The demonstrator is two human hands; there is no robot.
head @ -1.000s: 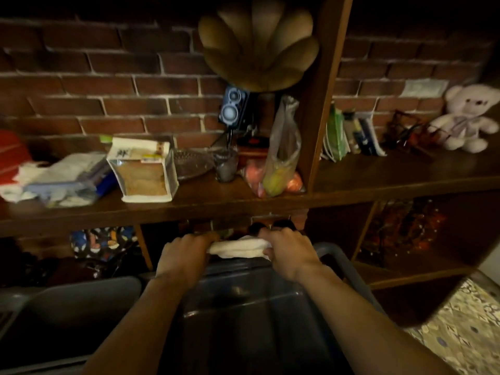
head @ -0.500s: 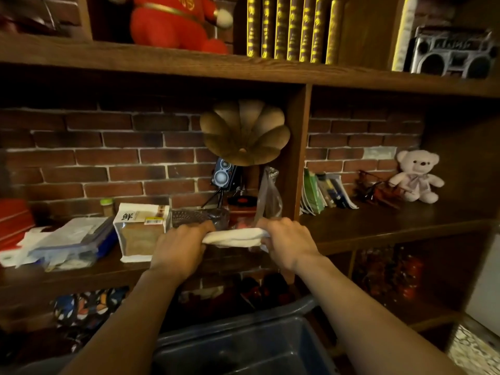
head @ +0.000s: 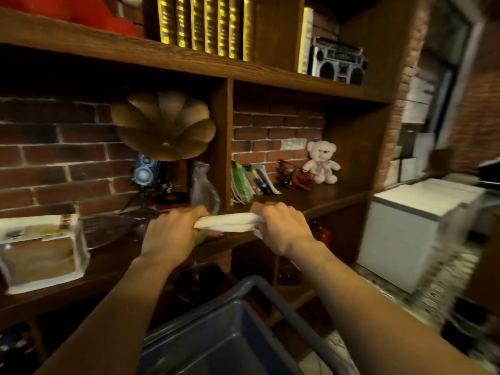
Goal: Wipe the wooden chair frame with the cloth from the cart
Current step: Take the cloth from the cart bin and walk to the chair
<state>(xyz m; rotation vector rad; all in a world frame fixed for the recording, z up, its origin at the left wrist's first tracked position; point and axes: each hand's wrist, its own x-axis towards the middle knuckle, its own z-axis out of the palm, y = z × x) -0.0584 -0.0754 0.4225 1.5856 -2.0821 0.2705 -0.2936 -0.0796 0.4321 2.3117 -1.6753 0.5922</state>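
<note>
Forearms reach out over the blue cart (head: pixel 259 288), whose rim and tub sit lowest and nearest in my view. Above it, my left hand (head: pixel 169 234) and right hand (head: pixel 281 228) each close a full grip on one end of the white cloth (head: pixel 227 221), which is pulled into a rolled band between them, clear of the cart and level with the middle shelf (head: pixel 319 197) beyond.

A second ago the cloth sat low, just above the cart's tub; now it is raised to chest height, and my view has swung up and to the right, so the upper shelf with its yellow-spined books (head: pixel 205 23) and the boombox (head: pixel 338 60) has come into sight. To my judgement the pick-up is done and I am turning away to find the chair, which shows nowhere here, so no wiping has begun.

The cloth's long axis runs left to right, nearly level, one end hidden in each fist, its length parallel with the shelf edge behind it.

Farther back stand the gramophone horn (head: pixel 165 125) and a pale teddy bear (head: pixel 322 162) against the brick wall (head: pixel 54 158), with a white cabinet (head: pixel 411 228) blurred at far right.
</note>
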